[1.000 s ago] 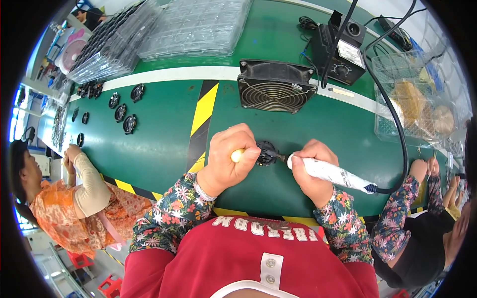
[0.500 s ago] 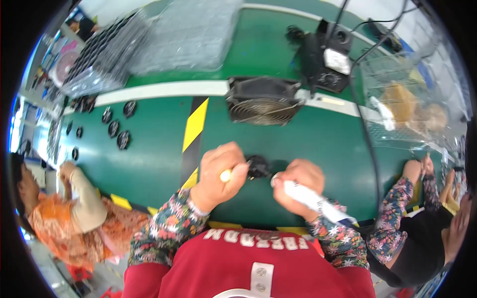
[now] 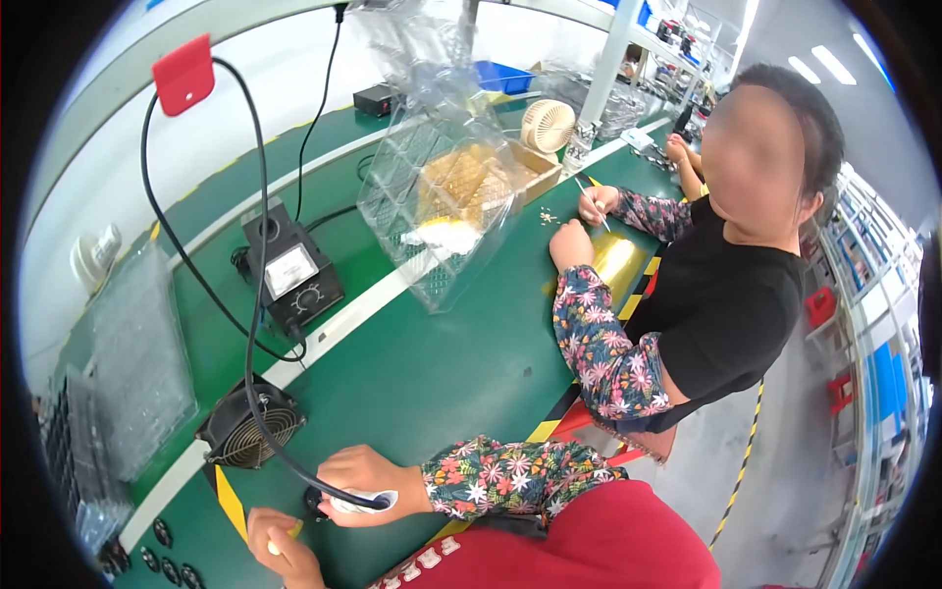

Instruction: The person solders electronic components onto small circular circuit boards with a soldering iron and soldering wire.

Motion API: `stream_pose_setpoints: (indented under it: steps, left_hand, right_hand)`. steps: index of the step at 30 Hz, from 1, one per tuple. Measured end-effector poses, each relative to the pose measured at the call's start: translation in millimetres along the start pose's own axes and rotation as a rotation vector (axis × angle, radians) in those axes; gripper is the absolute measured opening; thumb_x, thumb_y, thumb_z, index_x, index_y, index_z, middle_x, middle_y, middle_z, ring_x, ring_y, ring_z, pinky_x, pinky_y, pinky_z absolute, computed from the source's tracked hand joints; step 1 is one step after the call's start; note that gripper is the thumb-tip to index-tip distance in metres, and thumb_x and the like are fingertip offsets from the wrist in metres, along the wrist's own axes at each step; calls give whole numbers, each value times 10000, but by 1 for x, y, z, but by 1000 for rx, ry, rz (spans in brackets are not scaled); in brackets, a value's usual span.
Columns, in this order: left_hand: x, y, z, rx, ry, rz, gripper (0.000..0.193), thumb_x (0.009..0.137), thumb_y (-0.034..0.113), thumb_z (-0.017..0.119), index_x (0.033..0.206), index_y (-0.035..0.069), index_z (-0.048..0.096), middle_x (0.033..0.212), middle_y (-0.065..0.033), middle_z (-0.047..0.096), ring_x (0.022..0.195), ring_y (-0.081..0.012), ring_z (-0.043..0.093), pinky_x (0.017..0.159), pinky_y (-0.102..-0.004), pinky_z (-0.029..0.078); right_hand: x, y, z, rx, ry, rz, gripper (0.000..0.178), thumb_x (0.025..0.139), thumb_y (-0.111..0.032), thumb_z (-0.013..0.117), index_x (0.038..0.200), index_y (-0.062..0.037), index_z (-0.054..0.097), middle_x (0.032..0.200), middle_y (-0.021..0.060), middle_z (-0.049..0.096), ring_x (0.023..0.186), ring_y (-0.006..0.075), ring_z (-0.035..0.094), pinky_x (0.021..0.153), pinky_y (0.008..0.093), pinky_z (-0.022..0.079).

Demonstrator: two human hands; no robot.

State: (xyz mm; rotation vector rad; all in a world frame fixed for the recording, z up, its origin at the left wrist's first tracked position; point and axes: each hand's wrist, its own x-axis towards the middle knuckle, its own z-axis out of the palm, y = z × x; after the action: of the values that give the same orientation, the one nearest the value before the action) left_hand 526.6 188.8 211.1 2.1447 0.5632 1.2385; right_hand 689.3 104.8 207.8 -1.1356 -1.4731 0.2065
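My right hand [image 3: 368, 469] is closed around the white-wrapped handle [image 3: 377, 503] of a soldering iron, whose black cord [image 3: 263, 388] rises from the handle's end. Just beyond its fingers, a small dark round part [image 3: 314, 499] lies on the green bench, partly covered by the hand. Lower left, my left hand [image 3: 300, 563] is closed on a cream-yellow stick [image 3: 293, 530], of which only bits show between the fingers. The two hands are close together but apart. Whether the iron's tip touches the part is hidden.
A black fan with a wire grille [image 3: 257, 429] stands beyond my hands. Behind it is a black soldering station [image 3: 291, 275]. The cord loops over a red hook [image 3: 183, 76]. Clear plastic trays [image 3: 437, 265] and a co-worker [image 3: 721, 285] are right; several small black parts [image 3: 162, 532] lie lower left.
The view has swung to the right, bringing the co-worker and the aisle into sight. My hands now appear lower left, still holding the iron and the stick beside the dark part.
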Motion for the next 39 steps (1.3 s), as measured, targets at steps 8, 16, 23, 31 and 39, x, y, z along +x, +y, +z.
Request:
stream_pose_setpoints:
  steps: [8, 16, 23, 31, 39]
  left_hand:
    - [26, 56, -26, -166, 282, 435, 240, 841, 247, 513, 757, 22, 507, 710, -99, 474, 649, -239, 464, 589, -342, 358]
    - [20, 58, -31, 413, -473, 578, 185, 752, 134, 628, 898, 23, 606, 714, -111, 526, 600, -249, 514, 525, -337, 404]
    - [-4, 18, -19, 522, -631, 70, 362, 654, 124, 689, 991, 20, 606, 711, -149, 517, 583, -338, 525, 509, -401, 404]
    - [-7, 8, -13, 536, -571, 83, 284, 680, 60, 662, 961, 28, 633, 714, -134, 517, 585, -307, 535, 517, -385, 422]
    - [9, 3, 22, 461, -582, 230, 154, 676, 122, 684, 808, 61, 634, 697, -105, 549, 570, -264, 565, 496, -357, 455]
  right_hand:
    - [8, 4, -21, 55, 158, 32, 187, 687, -72, 648, 651, -46, 467, 623, 69, 494, 560, 240, 506, 502, 334, 384]
    - [12, 10, -9, 156, 196, -39, 195, 671, -56, 650, 671, -56, 455, 626, 59, 486, 548, 252, 488, 507, 350, 368]
    - [9, 6, -14, 122, 205, -59, 202, 674, -57, 659, 672, -52, 457, 645, 64, 506, 556, 256, 499, 508, 345, 384]
    - [4, 7, -14, 144, 201, -3, 191, 683, -48, 655, 681, -39, 464, 657, 73, 509, 569, 241, 505, 510, 332, 390]
    - [22, -1, -30, 34, 309, -137, 172, 673, -62, 651, 675, -43, 480, 625, 80, 493, 546, 271, 502, 491, 347, 379]
